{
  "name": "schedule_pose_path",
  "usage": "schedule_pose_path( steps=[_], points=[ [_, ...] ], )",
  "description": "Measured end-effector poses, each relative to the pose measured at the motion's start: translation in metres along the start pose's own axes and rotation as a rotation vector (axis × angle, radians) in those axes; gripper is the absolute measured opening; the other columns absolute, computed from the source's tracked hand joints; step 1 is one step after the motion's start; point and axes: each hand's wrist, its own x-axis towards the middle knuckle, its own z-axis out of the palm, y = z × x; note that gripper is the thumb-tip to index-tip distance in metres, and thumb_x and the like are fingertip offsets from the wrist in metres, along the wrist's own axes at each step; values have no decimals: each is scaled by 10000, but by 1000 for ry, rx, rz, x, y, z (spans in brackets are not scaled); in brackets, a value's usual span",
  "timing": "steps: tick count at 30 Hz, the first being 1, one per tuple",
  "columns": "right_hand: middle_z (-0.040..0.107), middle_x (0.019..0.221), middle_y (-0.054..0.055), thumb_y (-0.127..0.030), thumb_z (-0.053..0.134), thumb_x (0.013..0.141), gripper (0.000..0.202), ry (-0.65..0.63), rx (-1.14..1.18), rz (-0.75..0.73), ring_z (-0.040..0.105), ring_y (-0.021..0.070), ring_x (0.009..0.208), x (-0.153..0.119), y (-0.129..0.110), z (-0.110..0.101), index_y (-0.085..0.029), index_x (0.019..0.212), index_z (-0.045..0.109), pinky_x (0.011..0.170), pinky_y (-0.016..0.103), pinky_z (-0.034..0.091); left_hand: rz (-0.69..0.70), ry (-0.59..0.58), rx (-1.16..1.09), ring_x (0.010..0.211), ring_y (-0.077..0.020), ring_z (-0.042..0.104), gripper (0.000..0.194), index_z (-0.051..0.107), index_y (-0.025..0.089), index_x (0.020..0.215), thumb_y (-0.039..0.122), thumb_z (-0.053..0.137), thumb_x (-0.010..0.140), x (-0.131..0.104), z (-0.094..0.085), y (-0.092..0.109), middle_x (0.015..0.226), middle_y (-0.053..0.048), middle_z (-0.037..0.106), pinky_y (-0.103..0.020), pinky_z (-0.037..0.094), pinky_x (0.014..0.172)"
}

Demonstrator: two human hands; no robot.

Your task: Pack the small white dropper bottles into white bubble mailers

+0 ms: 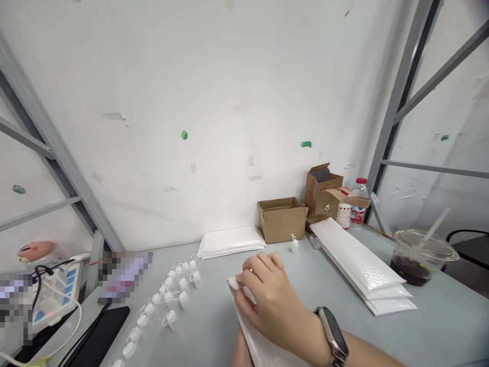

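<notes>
A white bubble mailer [263, 346] is tilted up at the table's front, below the middle of the view. My right hand [263, 290], with a watch on its wrist, is closed on the mailer's upper end, fingers curled over the edge and thumb lower on the near side. Only part of my left hand [241, 351] shows at the bottom, against the mailer's left side; its fingertips are hidden behind it. To the left stand several small clear bottles with white caps [170, 318] in uneven rows. Whatever the mailer holds inside cannot be seen.
White mailers [231, 241] lie by the wall; another stack [359, 260] is at right. Behind are an open cardboard box [282, 223], one small bottle [294, 245] and a red-capped bottle [359, 201]. A drink cup [412, 262] stands right; a power strip [57, 295] and black power bank [99, 339] lie left.
</notes>
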Motion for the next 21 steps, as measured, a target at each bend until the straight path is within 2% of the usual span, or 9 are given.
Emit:
schedule_pose_path(
  steps=[2, 4, 5, 7, 9, 12, 15, 18, 21],
  points=[
    [563, 702, 14, -228, 491, 839, 158, -101, 107, 85, 478, 142, 674, -1, 14, 12, -181, 721, 586, 653, 289, 303, -209, -77, -185, 876, -278, 647, 560, 549, 162, 1148, 511, 582, 712, -1, -7, 4, 904, -111, 701, -380, 522, 735],
    [593, 755, 2, -323, 488, 858, 164, -172, 182, 163, 521, 130, 684, -1, 45, 18, -212, 863, 608, 687, 279, 327, -526, -150, -435, 859, -305, 651, 542, 599, 122, 1048, 517, 616, 677, 3, -20, 7, 896, -137, 703, -395, 519, 734],
    [603, 780, 6, -368, 478, 859, 210, -158, 164, 231, 537, 131, 685, -2, 65, 19, -220, 949, 597, 691, 277, 336, -670, -166, -536, 878, -321, 644, 539, 617, 111, 996, 508, 661, 633, 6, -27, 7, 904, -150, 702, -404, 513, 753],
    [614, 838, 51, -399, 439, 870, 316, -57, -62, 454, 562, 168, 742, -8, 108, 21, -186, 1070, 557, 718, 308, 335, -893, -172, -650, 942, -342, 619, 539, 638, 104, 907, 467, 752, 525, 13, -38, 7, 928, -165, 697, -404, 500, 798],
    [609, 922, 124, -432, 465, 844, 433, -37, -317, 647, 559, 240, 864, -19, 147, 26, -115, 1136, 518, 740, 345, 328, -1019, -170, -680, 998, -348, 592, 528, 650, 113, 847, 438, 794, 456, 19, -43, 4, 941, -164, 695, -400, 483, 841],
    [610, 955, 152, -446, 500, 813, 426, -174, -358, 849, 563, 269, 892, -43, 184, 37, -98, 1048, 567, 728, 347, 338, -1048, -170, -629, 999, -353, 589, 496, 662, 122, 774, 431, 811, 416, 23, -38, -1, 903, -159, 704, -416, 459, 879],
    [617, 915, 117, -366, 449, 847, 290, -244, -242, 882, 569, 238, 854, -56, 194, 45, -134, 888, 617, 723, 336, 348, -996, -181, -591, 932, -354, 618, 537, 667, 107, 768, 468, 806, 396, 22, -31, -2, 860, -163, 711, -430, 467, 857],
    [598, 799, 76, -369, 429, 850, 303, -160, 10, 858, 557, 197, 763, -50, 178, 43, -144, 757, 610, 680, 301, 371, -945, -223, -604, 858, -344, 643, 606, 676, 88, 790, 527, 785, 385, 22, -27, 0, 837, -169, 713, -413, 489, 800],
    [558, 743, 39, -442, 410, 850, 359, -90, 567, 748, 524, 150, 667, -37, 142, 33, -157, 742, 601, 612, 264, 396, -923, -261, -598, 796, -336, 653, 604, 683, 74, 765, 515, 792, 369, 23, -26, 0, 801, -181, 713, -381, 506, 719]
  ],
)
